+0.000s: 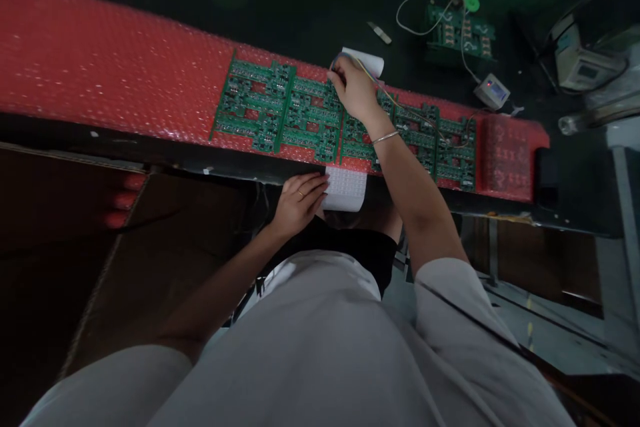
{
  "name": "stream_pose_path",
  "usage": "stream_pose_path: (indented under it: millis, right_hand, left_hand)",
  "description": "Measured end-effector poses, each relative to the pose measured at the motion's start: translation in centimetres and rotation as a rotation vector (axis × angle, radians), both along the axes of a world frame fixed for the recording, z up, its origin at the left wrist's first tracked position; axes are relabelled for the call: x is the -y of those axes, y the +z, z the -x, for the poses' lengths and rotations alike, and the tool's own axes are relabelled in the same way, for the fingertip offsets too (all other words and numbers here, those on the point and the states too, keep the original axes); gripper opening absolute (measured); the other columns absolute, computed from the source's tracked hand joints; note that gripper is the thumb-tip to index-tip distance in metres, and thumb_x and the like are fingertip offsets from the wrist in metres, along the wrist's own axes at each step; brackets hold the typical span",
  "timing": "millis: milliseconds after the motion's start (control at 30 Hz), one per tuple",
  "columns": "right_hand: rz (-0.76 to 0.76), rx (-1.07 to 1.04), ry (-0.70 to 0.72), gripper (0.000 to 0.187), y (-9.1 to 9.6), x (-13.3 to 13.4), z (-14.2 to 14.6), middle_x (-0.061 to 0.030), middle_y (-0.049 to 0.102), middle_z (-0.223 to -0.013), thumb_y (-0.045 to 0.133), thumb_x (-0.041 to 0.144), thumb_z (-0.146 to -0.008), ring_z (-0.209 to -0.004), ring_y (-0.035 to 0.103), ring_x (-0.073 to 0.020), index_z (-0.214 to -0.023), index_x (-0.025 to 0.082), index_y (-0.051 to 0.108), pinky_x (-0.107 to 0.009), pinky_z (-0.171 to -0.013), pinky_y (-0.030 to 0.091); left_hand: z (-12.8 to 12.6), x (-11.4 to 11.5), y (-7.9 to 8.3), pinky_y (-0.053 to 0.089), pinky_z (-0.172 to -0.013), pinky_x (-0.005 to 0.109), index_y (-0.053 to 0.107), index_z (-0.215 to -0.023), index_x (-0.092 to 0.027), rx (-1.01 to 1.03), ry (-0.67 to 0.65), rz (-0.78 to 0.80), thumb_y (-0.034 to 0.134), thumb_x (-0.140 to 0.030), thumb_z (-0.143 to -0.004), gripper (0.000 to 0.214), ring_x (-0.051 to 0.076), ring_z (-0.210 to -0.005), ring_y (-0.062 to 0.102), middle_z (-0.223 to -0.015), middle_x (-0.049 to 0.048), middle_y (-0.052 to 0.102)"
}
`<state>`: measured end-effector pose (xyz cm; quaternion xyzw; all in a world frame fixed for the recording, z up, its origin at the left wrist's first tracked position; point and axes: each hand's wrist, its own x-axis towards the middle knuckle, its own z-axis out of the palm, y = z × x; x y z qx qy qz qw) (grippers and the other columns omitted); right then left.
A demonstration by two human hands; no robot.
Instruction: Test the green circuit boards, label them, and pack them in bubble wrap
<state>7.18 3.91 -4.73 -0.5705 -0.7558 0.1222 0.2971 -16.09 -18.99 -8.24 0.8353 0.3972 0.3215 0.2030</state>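
Observation:
A row of green circuit boards (280,110) lies side by side on a strip of red bubble wrap (110,73) along the bench. My right hand (354,88) reaches over the boards with its fingers pinched at the far edge of a middle board, beside a white slip (367,60); what it pinches is too small to name. My left hand (299,201) rests at the near edge of the bench, fingers curled on a white sheet of labels (345,190) that hangs over the edge.
Behind the boards sit another green board (463,30) with a white cable, a small grey meter (493,91) and a grey instrument (583,67) at far right. A brown cardboard box (100,247) stands at lower left below the bench.

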Motion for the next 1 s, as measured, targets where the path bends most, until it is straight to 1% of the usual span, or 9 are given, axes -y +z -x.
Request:
stream_pose_path:
  millis: [233, 400, 500, 567, 667, 767, 833, 900, 1000]
  right_hand:
    - [0.024, -0.036, 0.0, 0.038, 0.2, 0.4, 0.0, -0.0088, 0.069, -0.107, 0.045, 0.063, -0.105, -0.122, 0.059, -0.03, -0.104, 0.029, 0.061, -0.044, -0.101, 0.054]
    - [0.027, -0.041, 0.001, 0.041, 0.0, 0.4, 0.1, -0.009, 0.068, -0.105, 0.043, 0.063, -0.105, -0.124, 0.058, -0.0307, -0.106, 0.027, 0.061, -0.045, -0.104, 0.053]
    - [0.028, -0.048, -0.006, 0.038, 0.0, 0.4, 0.2, -0.0092, 0.068, -0.105, 0.044, 0.06, -0.105, -0.125, 0.057, -0.0312, -0.106, 0.027, 0.062, -0.047, -0.107, 0.051]
    - [0.029, -0.065, 0.002, 0.035, 0.1, 0.6, 0.3, -0.009, 0.068, -0.104, 0.046, 0.059, -0.105, -0.127, 0.055, -0.0313, -0.106, 0.028, 0.063, -0.048, -0.109, 0.05]
    - [-0.028, -0.081, 0.022, 0.032, 0.6, 1.1, 0.3, -0.0089, 0.068, -0.108, 0.045, 0.055, -0.106, -0.127, 0.054, -0.0303, -0.106, 0.029, 0.064, -0.051, -0.115, 0.047]
    - [-0.122, -0.079, -0.002, 0.033, 0.8, 1.4, 0.2, -0.009, 0.067, -0.112, 0.042, 0.052, -0.108, -0.121, 0.057, -0.0293, -0.103, 0.028, 0.064, -0.052, -0.116, 0.046]
    - [-0.136, -0.095, -0.024, 0.036, 0.6, 1.3, 0.2, -0.0087, 0.066, -0.106, 0.041, 0.053, -0.108, -0.118, 0.058, -0.0292, -0.104, 0.026, 0.065, -0.053, -0.113, 0.048]
    - [-0.122, -0.129, -0.036, 0.037, 0.2, 1.1, 0.2, -0.0083, 0.066, -0.101, 0.043, 0.055, -0.108, -0.117, 0.059, -0.0294, -0.106, 0.025, 0.065, -0.052, -0.109, 0.05]
    - [-0.101, -0.16, -0.062, 0.031, -0.3, 0.9, 0.5, -0.0085, 0.067, -0.1, 0.048, 0.051, -0.107, -0.115, 0.06, -0.0291, -0.105, 0.025, 0.066, -0.049, -0.106, 0.052]
  left_hand:
    - [-0.2, -0.3, 0.3, 0.049, -0.107, 0.051, 0.077, -0.104, -0.027, 0.037, 0.033, 0.057, 0.058, -0.033, -0.103, 0.02, 0.025, -0.124, 0.068, -0.12, 0.0064, 0.078]
    - [-0.5, 0.0, 0.7, 0.05, -0.103, 0.049, 0.073, -0.089, -0.023, 0.083, 0.064, 0.046, 0.054, -0.032, -0.103, 0.025, 0.025, -0.118, 0.069, -0.115, 0.007, 0.079]
    - [-0.2, 0.2, 2.1, 0.05, -0.104, 0.047, 0.071, -0.089, -0.023, 0.112, 0.044, 0.06, 0.054, -0.03, -0.103, 0.023, 0.024, -0.118, 0.068, -0.114, 0.0071, 0.078]
    - [0.2, -0.5, 3.8, 0.05, -0.106, 0.046, 0.071, -0.091, -0.023, 0.111, 0.03, 0.07, 0.054, -0.03, -0.103, 0.022, 0.024, -0.119, 0.066, -0.116, 0.0067, 0.077]
    - [0.5, -3.8, 6.9, 0.048, -0.111, 0.044, 0.07, -0.093, -0.022, 0.078, 0.073, 0.085, 0.053, -0.031, -0.104, 0.022, 0.023, -0.124, 0.063, -0.124, 0.0068, 0.074]
    - [-0.3, -9.6, 9.0, 0.045, -0.115, 0.045, 0.071, -0.097, -0.021, 0.0, 0.134, 0.122, 0.052, -0.03, -0.102, 0.022, 0.025, -0.126, 0.06, -0.129, 0.0079, 0.07]
    - [-1.3, -13.8, 9.2, 0.045, -0.115, 0.045, 0.073, -0.097, -0.019, -0.052, 0.117, 0.135, 0.055, -0.026, -0.097, 0.019, 0.026, -0.124, 0.061, -0.128, 0.0091, 0.07]
    - [-2.4, -17.3, 8.5, 0.044, -0.115, 0.045, 0.075, -0.096, -0.018, -0.109, 0.081, 0.139, 0.058, -0.024, -0.093, 0.019, 0.027, -0.119, 0.062, -0.12, 0.0101, 0.073]
    - [-3.7, -20.6, 7.0, 0.045, -0.112, 0.046, 0.078, -0.095, -0.015, -0.19, 0.05, 0.12, 0.057, -0.023, -0.09, 0.022, 0.027, -0.106, 0.066, -0.105, 0.0109, 0.075]
